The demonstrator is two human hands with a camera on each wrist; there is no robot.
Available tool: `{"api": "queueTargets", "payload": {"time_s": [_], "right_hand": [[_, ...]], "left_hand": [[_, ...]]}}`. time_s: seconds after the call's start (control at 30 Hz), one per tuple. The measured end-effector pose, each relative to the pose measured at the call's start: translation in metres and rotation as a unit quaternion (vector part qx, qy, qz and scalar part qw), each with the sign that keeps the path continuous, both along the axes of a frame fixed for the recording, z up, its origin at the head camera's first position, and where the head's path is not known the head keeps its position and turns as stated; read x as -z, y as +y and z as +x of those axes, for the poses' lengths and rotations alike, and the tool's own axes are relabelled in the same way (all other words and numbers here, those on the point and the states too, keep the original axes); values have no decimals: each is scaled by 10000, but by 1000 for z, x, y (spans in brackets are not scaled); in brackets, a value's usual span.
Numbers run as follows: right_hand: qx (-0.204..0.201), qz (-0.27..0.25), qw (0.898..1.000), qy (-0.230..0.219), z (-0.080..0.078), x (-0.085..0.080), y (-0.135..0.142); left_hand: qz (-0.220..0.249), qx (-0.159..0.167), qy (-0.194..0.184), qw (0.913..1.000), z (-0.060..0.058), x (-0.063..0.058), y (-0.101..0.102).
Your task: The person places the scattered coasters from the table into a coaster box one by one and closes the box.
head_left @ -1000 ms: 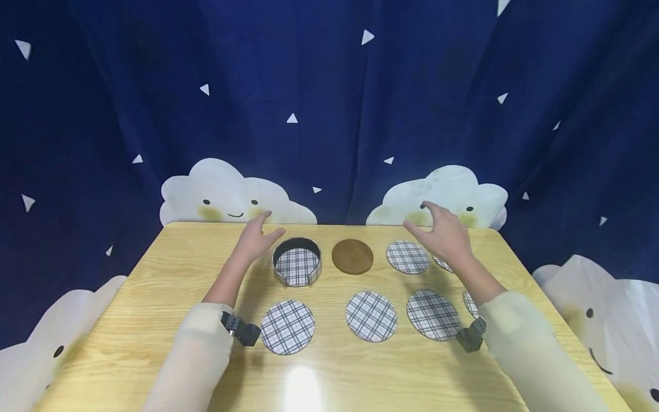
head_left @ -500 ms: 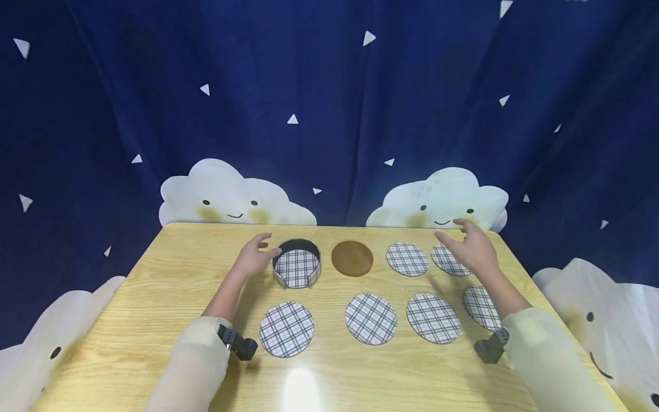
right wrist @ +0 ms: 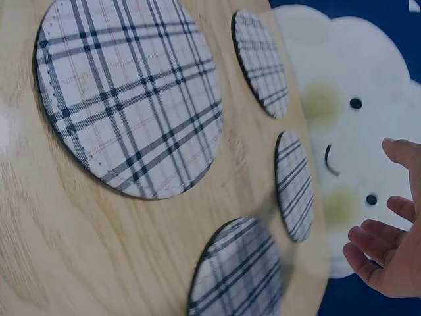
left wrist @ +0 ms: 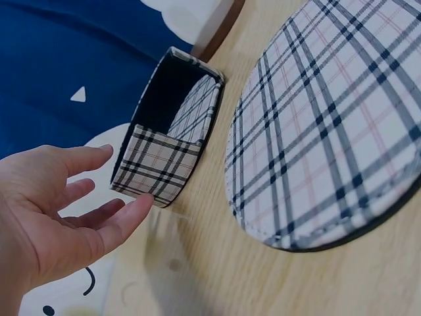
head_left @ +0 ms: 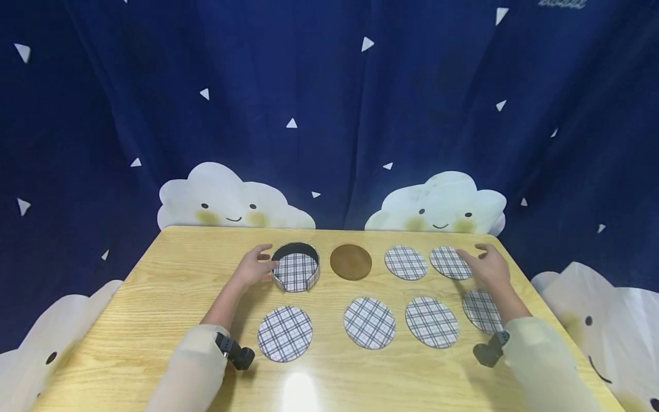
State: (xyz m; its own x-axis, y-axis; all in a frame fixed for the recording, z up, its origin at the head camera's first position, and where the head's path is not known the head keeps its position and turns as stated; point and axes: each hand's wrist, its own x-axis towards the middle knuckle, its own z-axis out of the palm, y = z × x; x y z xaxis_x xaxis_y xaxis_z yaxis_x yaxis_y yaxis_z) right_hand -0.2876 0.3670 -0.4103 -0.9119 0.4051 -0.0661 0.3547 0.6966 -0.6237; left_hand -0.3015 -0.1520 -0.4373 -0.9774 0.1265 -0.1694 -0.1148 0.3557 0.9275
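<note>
My left hand (head_left: 253, 266) is at the left side of a round plaid coaster holder (left wrist: 158, 164) with a dark inside and a notch in its front wall. A plaid coaster lies in it. In the left wrist view the fingers are spread, one fingertip overlapping the holder's edge; whether it touches I cannot tell. My right hand (head_left: 491, 266) hovers palm inward at the right of the back-right plaid coaster (head_left: 447, 262), fingers loosely bent around nothing. Below its wrist lies another plaid coaster (head_left: 480, 309), partly covered by the arm.
A brown disc (head_left: 351, 262) lies right of the holder, with a plaid coaster (head_left: 405, 262) beyond it. Nearer coasters are at the left (head_left: 285, 333), the middle (head_left: 369, 323) and the right (head_left: 431, 321). A blue cloud-print curtain (head_left: 329, 114) hangs behind the wooden table (head_left: 175, 286).
My left hand has lowered beside the coaster holder. My right hand has moved right and down, uncovering the back-right coaster. The holder and coasters lie where they were.
</note>
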Motion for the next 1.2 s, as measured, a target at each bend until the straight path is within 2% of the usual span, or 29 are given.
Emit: {"api": "queueTargets", "payload": {"time_s": [0.17,0.43,0.87,1.03,1.2], "right_hand": [[327,-324,9989,-29,1,15,11],[283,-391,9985,-241,3,22,11],[673,-892,9926,-477,-5,41,7],[788,-849,9917,-563,-10,48,5],[823,-515,9930,-673,-13,55,5]], "left_hand": [[79,26,-19,10000,1,3,3],[76,-56,-66,9999,1,12,0],[-62,-90,6,9999,-4,16,0],[14,-119,-34,9999,-5,17,-1],[126,-111,-64,9998,-4,17,-1]]}}
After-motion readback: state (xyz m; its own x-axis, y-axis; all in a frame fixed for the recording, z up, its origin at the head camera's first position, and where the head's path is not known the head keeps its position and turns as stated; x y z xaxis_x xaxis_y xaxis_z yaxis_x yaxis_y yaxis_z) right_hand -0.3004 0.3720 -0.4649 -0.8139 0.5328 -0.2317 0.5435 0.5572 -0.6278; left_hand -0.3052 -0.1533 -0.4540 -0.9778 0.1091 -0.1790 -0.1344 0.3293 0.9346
